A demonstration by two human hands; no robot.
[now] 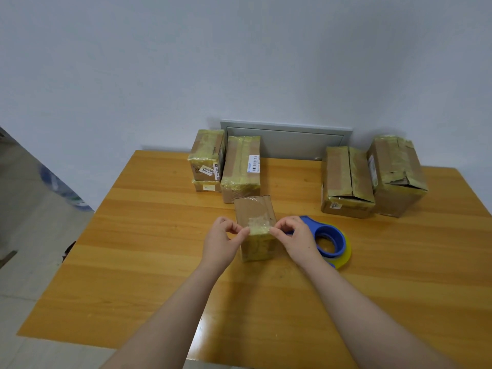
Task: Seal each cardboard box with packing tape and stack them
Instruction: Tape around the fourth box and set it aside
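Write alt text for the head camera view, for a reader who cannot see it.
The left hand and right hand pinch a strip of tape over the near top edge of a small cardboard box on a wooden table. A blue tape dispenser lies just right of the box; behind stand three taped boxes at left and two taped boxes at right.

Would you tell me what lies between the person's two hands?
In the head view, the small cardboard box stands between the left hand and right hand, which pinch a tape strip across its near edge.
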